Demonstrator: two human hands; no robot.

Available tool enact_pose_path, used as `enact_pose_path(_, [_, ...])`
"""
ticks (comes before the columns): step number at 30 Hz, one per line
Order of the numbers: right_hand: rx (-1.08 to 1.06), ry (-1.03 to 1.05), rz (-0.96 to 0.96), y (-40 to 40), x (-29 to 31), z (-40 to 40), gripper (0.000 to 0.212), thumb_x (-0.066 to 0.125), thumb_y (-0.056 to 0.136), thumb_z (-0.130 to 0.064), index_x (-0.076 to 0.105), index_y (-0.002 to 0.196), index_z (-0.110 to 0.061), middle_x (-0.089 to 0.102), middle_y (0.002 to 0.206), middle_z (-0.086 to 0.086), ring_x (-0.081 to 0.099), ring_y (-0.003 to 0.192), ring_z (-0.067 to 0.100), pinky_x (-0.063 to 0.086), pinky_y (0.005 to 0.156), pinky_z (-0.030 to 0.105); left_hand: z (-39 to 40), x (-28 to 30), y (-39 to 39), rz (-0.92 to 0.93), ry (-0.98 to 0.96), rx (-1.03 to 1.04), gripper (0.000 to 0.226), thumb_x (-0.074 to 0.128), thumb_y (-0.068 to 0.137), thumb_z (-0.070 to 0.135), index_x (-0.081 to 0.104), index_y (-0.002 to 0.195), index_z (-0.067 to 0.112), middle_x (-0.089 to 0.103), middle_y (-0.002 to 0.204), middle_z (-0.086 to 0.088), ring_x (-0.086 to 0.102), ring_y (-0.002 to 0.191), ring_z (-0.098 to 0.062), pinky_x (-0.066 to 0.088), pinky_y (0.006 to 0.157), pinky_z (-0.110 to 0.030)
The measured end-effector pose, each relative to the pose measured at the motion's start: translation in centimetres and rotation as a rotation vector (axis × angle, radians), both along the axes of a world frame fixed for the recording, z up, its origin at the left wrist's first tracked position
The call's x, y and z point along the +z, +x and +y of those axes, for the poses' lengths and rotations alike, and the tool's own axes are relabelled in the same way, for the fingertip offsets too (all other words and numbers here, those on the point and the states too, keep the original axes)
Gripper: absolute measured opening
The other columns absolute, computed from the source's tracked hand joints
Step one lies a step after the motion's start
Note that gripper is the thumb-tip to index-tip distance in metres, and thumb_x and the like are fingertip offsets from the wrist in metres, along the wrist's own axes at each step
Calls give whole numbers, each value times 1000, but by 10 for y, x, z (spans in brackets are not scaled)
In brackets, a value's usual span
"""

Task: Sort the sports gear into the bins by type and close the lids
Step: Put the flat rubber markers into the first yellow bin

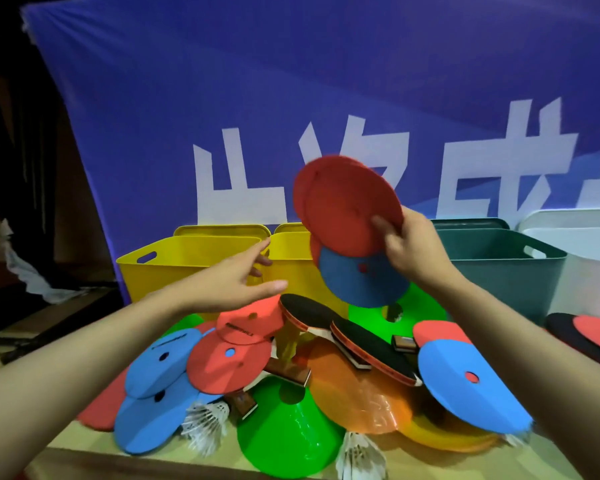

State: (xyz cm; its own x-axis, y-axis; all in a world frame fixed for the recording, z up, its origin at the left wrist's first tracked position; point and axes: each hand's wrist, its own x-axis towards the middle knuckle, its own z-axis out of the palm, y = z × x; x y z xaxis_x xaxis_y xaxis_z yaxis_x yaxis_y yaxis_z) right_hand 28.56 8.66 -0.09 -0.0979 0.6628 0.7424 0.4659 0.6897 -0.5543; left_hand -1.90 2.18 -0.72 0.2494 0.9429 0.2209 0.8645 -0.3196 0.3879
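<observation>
The right hand (409,244) is up over the pile, thumb and fingers pinched on the lower right edge of a small stack of flat discs (347,209): red ones on top, a blue one (357,282) fanning out beneath. The stack tilts, its faces turned toward the person, and it hangs in the air just in front of the second yellow bin (291,268).

The left hand (243,275) holds nothing; its fingers are stretched out flat, reaching toward the gap where the two yellow bins meet, fingertips at or very near the rim of the left yellow bin (174,265) (I cannot tell whether they touch).

What matters for the drop is this: from the held stack, the nearer yellow bin's mouth lies at about 9 o'clock and a little behind, the left yellow bin farther along the same line, and the green bin (499,268) at 3 o'clock, behind the right wrist. All three stand open, lids propped behind them. The right hand is plainly the one placed to make the drop; I would guess a short carry back and left into a yellow bin, with the stack needing to be levelled so the blue disc does not slide off.

Most of the work is ahead. The worktop (84,448) is heaped with discs, green cones (291,434), an orange cone (361,393), paddles (371,344) and shuttlecocks (205,420).
</observation>
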Motion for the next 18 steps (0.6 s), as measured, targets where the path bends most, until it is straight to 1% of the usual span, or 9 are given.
enact_pose_path(2, [100, -37, 92, -19, 11, -4, 11, 57, 103, -22, 64, 94, -24, 68, 88, -8, 53, 67, -14, 41, 67, 21, 1, 4, 16, -251, -80, -16, 108, 67, 77, 72, 7, 160, 36, 53, 143, 8, 64, 116, -6, 58, 91, -33])
enact_pose_path(4, [178, -78, 189, -38, 15, -5, 10, 57, 103, -23, 66, 99, -22, 70, 91, -14, 56, 72, -18, 46, 69, 14, 3, 2, 25, -452, -153, -66, 90, 77, 81, 55, 20, 150, 41, 61, 135, 14, 67, 113, -7, 62, 83, -42])
enact_pose_path(7, [306, -140, 294, -63, 14, -12, 21, 56, 104, -22, 69, 117, -11, 73, 108, -6, 65, 87, -10, 48, 77, 12, 3, -1, 21, -790, -188, -36, 72, 79, 88, 23, 33, 143, 25, 66, 133, 0, 70, 113, -16, 63, 80, -50])
enact_pose_path(9, [350, -161, 330, -72, 10, -16, 24, 56, 104, -19, 65, 124, -10, 72, 113, -5, 64, 89, -15, 47, 76, 7, -1, -4, 10, -978, -230, 33, 63, 75, 90, 16, 37, 139, 21, 71, 127, -8, 72, 109, -26, 62, 81, -54])
enact_pose_path(11, [389, -203, 339, -78, 3, -18, 24, 58, 103, -17, 62, 126, -15, 70, 113, -10, 64, 91, -15, 50, 78, 8, -8, -8, 0, -1017, -255, 30, 49, 69, 94, 13, 47, 137, 18, 72, 124, -12, 72, 109, -29, 62, 82, -52])
enact_pose_path(13, [463, -299, 357, -82, -7, -14, 23, 62, 101, -21, 62, 124, -22, 72, 117, -7, 68, 105, 0, 57, 92, 26, -15, -12, -7, -994, -234, 19, 42, 65, 96, 13, 54, 136, 18, 72, 124, -11, 72, 108, -25, 63, 77, -45])
enact_pose_path(15, [534, -398, 460, -87, -17, -11, 21, 63, 100, -27, 64, 121, -24, 72, 123, -1, 69, 113, 17, 56, 98, 46, -21, -14, -13, -994, -193, 35, 38, 64, 96, 12, 56, 133, 20, 75, 117, -7, 75, 100, -21, 63, 66, -38])
enact_pose_path(16, [544, -431, 537, -89, -19, -10, 21, 62, 101, -27, 64, 122, -23, 72, 124, 1, 69, 113, 21, 57, 95, 49, -23, -13, -16, -994, -167, 50, 36, 63, 97, 12, 56, 131, 20, 77, 111, -4, 76, 95, -19, 62, 61, -36])
enact_pose_path(18, [559, -490, 720, -88, -16, -9, 24, 57, 103, -22, 60, 127, -19, 71, 124, 4, 69, 111, 21, 60, 89, 46, -27, -9, -26, -1001, -110, 90, 33, 61, 98, 10, 56, 129, 20, 78, 101, 1, 76, 87, -15, 60, 56, -33])
